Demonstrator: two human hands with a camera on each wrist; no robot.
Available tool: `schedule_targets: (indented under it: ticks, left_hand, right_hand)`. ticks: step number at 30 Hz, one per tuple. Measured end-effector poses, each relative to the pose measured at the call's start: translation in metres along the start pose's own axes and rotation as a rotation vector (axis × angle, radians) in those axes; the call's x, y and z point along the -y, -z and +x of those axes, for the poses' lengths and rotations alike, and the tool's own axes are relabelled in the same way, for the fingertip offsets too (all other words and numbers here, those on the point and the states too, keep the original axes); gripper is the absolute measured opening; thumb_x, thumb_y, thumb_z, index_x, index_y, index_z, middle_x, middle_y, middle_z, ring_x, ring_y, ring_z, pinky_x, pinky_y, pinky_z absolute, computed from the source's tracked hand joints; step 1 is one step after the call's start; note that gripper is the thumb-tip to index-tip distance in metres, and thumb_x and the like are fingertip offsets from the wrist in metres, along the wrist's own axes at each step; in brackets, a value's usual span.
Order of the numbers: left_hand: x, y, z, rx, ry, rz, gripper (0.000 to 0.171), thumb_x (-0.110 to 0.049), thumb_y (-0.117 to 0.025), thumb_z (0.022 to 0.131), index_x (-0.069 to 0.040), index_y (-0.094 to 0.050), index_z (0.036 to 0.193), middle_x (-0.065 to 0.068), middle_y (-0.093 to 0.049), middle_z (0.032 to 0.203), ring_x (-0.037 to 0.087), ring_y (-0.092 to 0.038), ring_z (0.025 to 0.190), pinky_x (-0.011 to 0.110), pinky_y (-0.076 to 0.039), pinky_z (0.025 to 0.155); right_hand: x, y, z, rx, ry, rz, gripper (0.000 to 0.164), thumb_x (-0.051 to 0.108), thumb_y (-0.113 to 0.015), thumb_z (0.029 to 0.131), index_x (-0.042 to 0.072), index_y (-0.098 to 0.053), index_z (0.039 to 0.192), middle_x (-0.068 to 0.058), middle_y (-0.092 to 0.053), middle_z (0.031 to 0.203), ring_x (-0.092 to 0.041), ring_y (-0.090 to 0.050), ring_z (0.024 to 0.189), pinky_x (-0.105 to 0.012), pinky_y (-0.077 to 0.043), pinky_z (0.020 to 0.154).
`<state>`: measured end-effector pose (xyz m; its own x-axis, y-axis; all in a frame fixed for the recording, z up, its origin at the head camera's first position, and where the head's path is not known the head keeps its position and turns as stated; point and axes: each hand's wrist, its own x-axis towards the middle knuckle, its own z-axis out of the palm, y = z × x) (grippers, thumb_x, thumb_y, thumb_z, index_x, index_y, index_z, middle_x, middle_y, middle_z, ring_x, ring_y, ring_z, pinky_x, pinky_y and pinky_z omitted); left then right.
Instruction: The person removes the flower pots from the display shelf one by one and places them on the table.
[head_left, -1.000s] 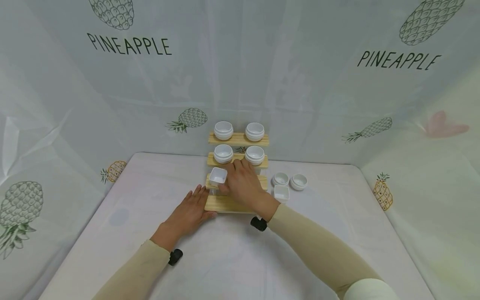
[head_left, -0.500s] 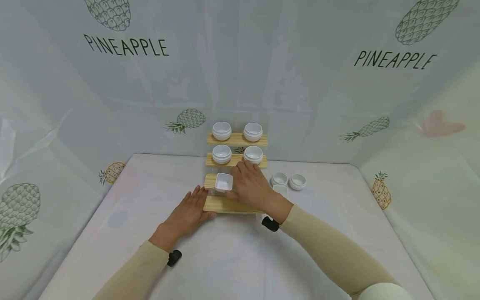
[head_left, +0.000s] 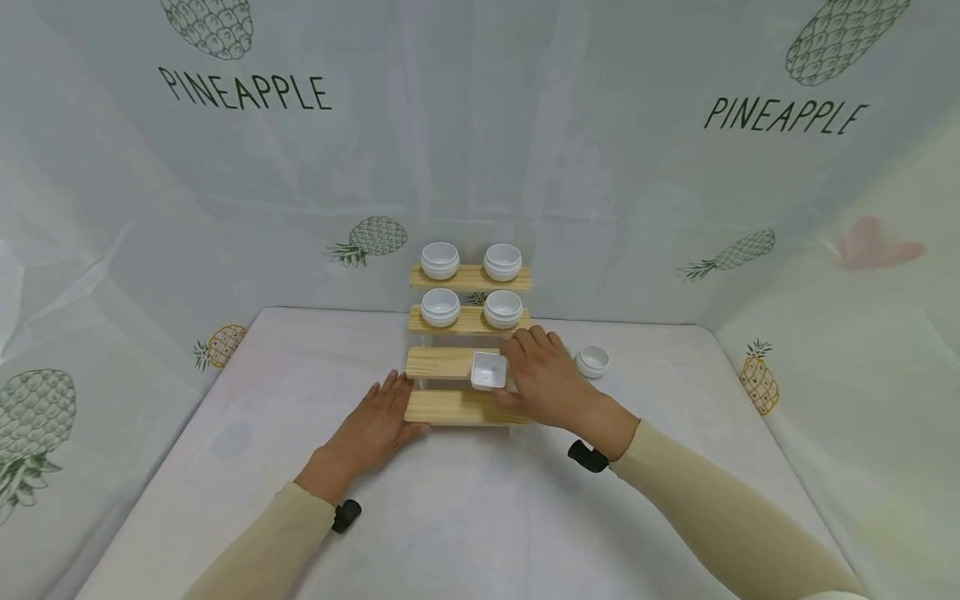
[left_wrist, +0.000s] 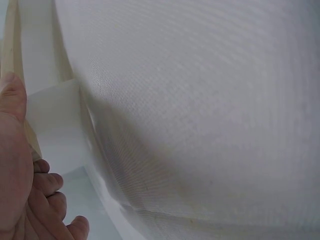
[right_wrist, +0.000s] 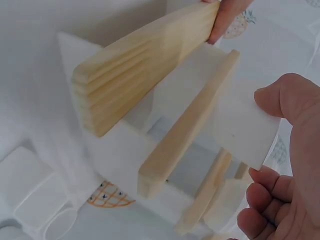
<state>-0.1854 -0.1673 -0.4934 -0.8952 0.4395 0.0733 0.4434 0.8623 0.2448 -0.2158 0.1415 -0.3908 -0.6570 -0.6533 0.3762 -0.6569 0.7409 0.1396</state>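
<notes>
My right hand (head_left: 543, 379) pinches a small square white bowl (head_left: 488, 372) between thumb and fingers, over the third step of a tiered wooden stand (head_left: 437, 362). In the right wrist view the bowl (right_wrist: 245, 125) overlaps the stand's step edges, with the thumb (right_wrist: 280, 97) on its near side. My left hand (head_left: 371, 433) touches the stand's lower left end, fingers extended. The left wrist view shows its thumb (left_wrist: 12, 97) at the edge of a wooden step. Two round white bowls stand on each of the upper two steps, including this one (head_left: 440, 307).
A round white bowl (head_left: 592, 361) sits on the cloth-covered table (head_left: 660, 433) right of the stand. My right hand hides other bowls there; a square one (right_wrist: 40, 192) shows in the right wrist view. A pineapple-print curtain (head_left: 600, 167) hangs behind.
My right hand has carried the square bowl rightward from the stand's left side, over the third step. My left hand has stayed at the stand's left end.
</notes>
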Motion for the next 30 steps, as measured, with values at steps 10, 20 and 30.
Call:
schedule_targets:
  ticks: [10, 20, 30]
  left_hand:
    - [0.003, -0.002, 0.001, 0.017, 0.005, -0.004, 0.090, -0.052, -0.058, 0.107, 0.011, -0.025, 0.162, 0.032, -0.029, 0.167, 0.045, -0.021, 0.160, 0.061, -0.027, 0.128]
    - [0.003, -0.002, 0.001, 0.035, 0.009, -0.017, 0.091, -0.052, -0.058, 0.107, 0.011, -0.024, 0.162, 0.031, -0.027, 0.169, 0.044, -0.019, 0.161, 0.061, -0.025, 0.129]
    - [0.004, -0.003, 0.001, 0.029, 0.009, -0.017, 0.090, -0.050, -0.059, 0.106, 0.012, -0.025, 0.162, 0.032, -0.029, 0.168, 0.044, -0.021, 0.160, 0.061, -0.027, 0.128]
  right_hand:
    - [-0.036, 0.003, -0.032, -0.035, -0.020, -0.005, 0.053, 0.041, -0.086, 0.086, 0.000, -0.062, 0.110, -0.012, -0.060, 0.102, -0.029, -0.052, 0.090, -0.038, -0.043, 0.074]
    - [-0.071, 0.008, -0.060, -0.017, -0.076, -0.009, 0.053, 0.038, -0.087, 0.086, -0.003, -0.064, 0.111, -0.017, -0.064, 0.104, -0.033, -0.054, 0.090, -0.040, -0.044, 0.072]
    - [-0.101, -0.006, -0.094, 0.009, -0.091, -0.024, 0.054, 0.034, -0.089, 0.083, -0.005, -0.064, 0.111, -0.017, -0.063, 0.100, -0.032, -0.052, 0.087, -0.039, -0.043, 0.071]
